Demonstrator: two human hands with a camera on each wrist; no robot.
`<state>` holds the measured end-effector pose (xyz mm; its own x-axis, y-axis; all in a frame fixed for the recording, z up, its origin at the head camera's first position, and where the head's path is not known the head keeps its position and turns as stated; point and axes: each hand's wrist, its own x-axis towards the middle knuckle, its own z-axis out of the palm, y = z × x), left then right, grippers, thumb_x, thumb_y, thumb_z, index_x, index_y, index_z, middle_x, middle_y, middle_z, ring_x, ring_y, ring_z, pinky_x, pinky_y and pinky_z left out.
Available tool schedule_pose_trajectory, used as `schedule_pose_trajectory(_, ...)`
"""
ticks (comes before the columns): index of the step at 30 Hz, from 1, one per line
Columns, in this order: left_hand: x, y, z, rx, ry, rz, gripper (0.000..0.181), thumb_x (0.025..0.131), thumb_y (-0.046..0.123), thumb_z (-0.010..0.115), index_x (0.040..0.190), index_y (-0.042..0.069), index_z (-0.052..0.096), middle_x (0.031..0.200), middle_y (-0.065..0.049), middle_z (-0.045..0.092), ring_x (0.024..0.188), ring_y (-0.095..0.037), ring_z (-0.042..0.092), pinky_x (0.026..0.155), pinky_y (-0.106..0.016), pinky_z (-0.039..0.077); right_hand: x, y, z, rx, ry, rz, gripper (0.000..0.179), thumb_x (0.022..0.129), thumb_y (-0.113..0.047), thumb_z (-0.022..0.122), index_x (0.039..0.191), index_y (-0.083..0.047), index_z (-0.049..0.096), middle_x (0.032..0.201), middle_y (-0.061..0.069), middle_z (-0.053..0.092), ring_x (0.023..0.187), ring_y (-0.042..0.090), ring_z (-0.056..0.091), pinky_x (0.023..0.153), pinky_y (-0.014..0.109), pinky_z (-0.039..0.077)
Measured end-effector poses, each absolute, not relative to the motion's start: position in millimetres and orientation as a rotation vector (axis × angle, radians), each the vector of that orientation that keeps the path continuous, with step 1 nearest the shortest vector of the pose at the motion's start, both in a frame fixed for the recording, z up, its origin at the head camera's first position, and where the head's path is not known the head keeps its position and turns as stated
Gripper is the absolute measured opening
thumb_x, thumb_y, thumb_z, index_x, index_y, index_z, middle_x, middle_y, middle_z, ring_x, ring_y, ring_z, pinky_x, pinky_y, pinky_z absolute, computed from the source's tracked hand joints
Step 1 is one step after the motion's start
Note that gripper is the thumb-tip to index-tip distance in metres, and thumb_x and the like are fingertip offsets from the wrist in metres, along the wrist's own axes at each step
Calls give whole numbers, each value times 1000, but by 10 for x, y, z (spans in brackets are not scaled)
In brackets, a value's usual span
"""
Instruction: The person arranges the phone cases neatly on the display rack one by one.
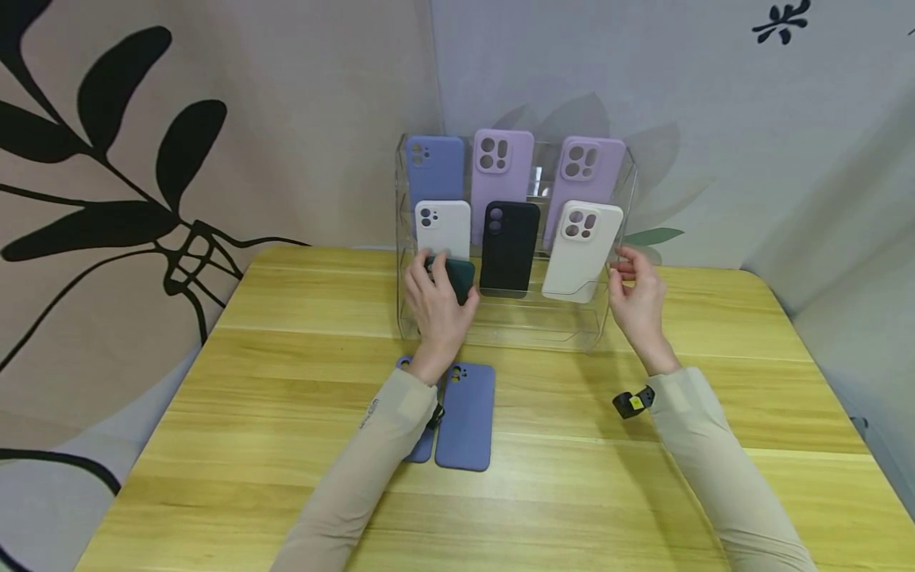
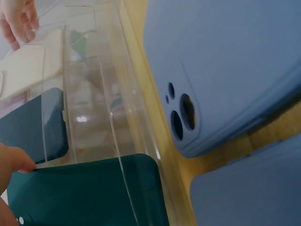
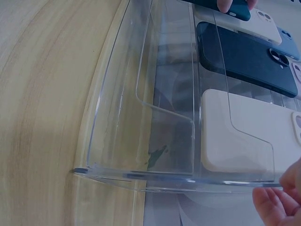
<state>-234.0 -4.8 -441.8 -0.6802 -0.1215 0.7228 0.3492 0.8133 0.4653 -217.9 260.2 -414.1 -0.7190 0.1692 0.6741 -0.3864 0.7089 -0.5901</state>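
My left hand (image 1: pixel 439 302) grips a dark green phone case (image 1: pixel 461 278), thumb on its right edge and fingers over its top. In the left wrist view, the green phone case (image 2: pixel 89 193) leans in the lowest tier of a clear acrylic display rack (image 3: pixel 141 175), behind the front lip. My right hand (image 1: pixel 638 294) is at the rack's right side, where thumb and fingers pinch the side panel's edge in the right wrist view. A white case (image 1: pixel 443 226), a black case (image 1: pixel 510 246) and a cream case (image 1: pixel 581 258) stand in the middle tier.
On the top tier stand a blue case (image 1: pixel 436 171) and two lilac cases, one in the centre (image 1: pixel 500 187) and one at right (image 1: pixel 586 179). Two blue-purple cases lie on the wooden table (image 1: pixel 572 492), the right one (image 1: pixel 465 417) beside one partly under my left wrist.
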Motion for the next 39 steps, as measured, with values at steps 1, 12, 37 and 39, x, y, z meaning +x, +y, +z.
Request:
schedule_pose_trajectory(1, -2333, -49, -4407, -162, -2216, -748, 60, 73, 21, 77, 122, 3, 48, 130, -20, 37, 116, -37, 36, 87, -52, 39, -2179, 2600, -4139, 164, -2175, 964, 25, 85, 9, 55, 109, 15, 56, 89, 29, 64, 74, 37, 61, 62, -5, 34)
schedule_pose_trajectory(12, -2211, -141, -4230, -187, -2304, -751, 62, 73, 18, 77, 125, 1, 47, 134, -20, 35, 121, -37, 34, 98, -52, 30, -2190, 2586, -4149, 164, -2169, 946, 24, 84, 11, 55, 108, 16, 56, 89, 28, 64, 74, 38, 61, 62, -5, 34)
schedule_pose_trajectory(37, -1849, -593, -4339, -159, -2484, -865, 68, 70, 16, 80, 125, -3, 45, 128, -24, 36, 115, -38, 34, 87, -51, 33, -2179, 2583, -4151, 156, -2168, 961, 25, 84, 11, 55, 108, 15, 56, 89, 29, 63, 73, 37, 60, 61, -5, 34)
schedule_pose_trajectory(39, -1830, -618, -4356, -144, -2518, -878, 69, 70, 18, 80, 126, -3, 45, 128, -24, 36, 115, -38, 34, 86, -51, 34, -2181, 2585, -4152, 149, -2170, 966, 25, 84, 11, 55, 109, 15, 56, 89, 29, 63, 74, 38, 60, 62, -5, 34)
